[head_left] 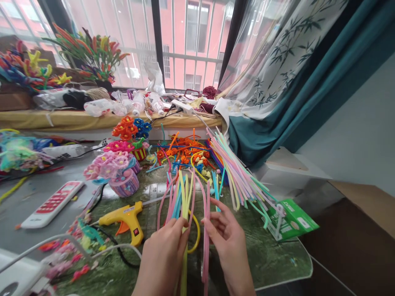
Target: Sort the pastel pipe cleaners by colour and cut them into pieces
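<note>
Head view: long pink fuzzy stems (205, 261) run near-to-far, just left of the right hand (231, 246), nearer it than the left; thumb and fingertips pinch them lightly, other fingers loosely curled. Left hand (163, 255) closed round long pale-yellow fuzzy stems (184, 193), same axis, above green surface (271, 263).

the glue gun (128, 220) is yellow with orange trigger.
</note>
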`<state>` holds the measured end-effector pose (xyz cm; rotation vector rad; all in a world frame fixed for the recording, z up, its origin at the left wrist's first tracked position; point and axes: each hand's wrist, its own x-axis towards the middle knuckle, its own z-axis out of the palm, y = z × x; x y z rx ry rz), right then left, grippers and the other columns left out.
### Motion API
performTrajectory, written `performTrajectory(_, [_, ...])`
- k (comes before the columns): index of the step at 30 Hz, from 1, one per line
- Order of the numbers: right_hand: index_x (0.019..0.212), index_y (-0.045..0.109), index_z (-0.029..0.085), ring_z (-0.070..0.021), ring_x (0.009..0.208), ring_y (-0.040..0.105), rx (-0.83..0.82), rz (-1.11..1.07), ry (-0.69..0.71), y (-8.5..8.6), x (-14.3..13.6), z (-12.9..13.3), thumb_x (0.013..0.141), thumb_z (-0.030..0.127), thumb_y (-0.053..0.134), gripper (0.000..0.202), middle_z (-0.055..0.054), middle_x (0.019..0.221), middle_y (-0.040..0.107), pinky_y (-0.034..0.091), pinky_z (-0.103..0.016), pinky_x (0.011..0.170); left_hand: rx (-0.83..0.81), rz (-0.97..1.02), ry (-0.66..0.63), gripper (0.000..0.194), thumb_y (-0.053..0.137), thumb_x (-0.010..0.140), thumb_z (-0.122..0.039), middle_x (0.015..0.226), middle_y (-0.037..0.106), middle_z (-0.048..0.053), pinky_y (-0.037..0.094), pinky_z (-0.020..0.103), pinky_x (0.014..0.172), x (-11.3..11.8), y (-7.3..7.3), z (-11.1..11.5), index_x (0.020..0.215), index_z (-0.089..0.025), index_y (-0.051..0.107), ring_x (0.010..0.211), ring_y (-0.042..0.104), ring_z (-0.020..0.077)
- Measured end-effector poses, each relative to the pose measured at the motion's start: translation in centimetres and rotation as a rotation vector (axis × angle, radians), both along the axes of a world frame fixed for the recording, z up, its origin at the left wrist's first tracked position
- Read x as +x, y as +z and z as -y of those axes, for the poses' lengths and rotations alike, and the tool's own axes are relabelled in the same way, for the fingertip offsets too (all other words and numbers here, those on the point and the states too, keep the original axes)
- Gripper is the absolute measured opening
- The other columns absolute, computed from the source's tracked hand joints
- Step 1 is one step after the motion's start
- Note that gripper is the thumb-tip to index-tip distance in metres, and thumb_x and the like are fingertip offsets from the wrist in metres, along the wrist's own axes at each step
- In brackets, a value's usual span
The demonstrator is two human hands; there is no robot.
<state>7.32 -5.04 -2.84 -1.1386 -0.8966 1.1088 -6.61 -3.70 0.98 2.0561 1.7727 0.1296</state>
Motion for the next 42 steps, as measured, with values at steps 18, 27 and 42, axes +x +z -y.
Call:
performTrajectory(18, [0.118,0.060,0.024,-0.0145,0.067,0.061,0.161,0.091,-0.297,3.2,1.5,2.8,0.083,0.032,0.069,0.037,-0.002,0.083,0.068,0.046,-0.022,0.055,-0.082,-0.120,-0.055,0.038,0.039,0.098,-0.027,0.120,0.071,0.011,0.054,0.044,0.087,1.0,-1.1,-0.6,0.132,-0.021,0.057,0.108,0.067,0.0314])
performTrajectory(27, [0.114,0.063,0.020,-0.0169,0.068,0.064,0.065,0.179,-0.500,3.5,2.9,3.5,0.078,0.035,0.073,0.041,-0.004,0.084,0.071,0.047,-0.023,0.052,-0.101,-0.133,-0.056,0.039,0.040,0.098,-0.028,0.119,0.071,0.010,0.054,0.046,0.086,0.8,-0.7,-0.5,0.132,-0.021,0.057,0.108,0.067,0.0323])
performTrajectory(42, [0.081,0.070,0.022,-0.0216,0.050,0.059,-0.349,0.960,-0.171,-0.8,5.0,1.2,0.085,0.040,0.044,0.032,-0.001,0.052,0.060,0.037,-0.030,0.052,-0.117,-0.148,-0.076,0.038,0.039,0.098,-0.026,0.116,0.073,0.009,0.054,0.048,0.084,0.8,0.2,-0.4,0.129,-0.023,0.059,0.105,0.068,0.0327])
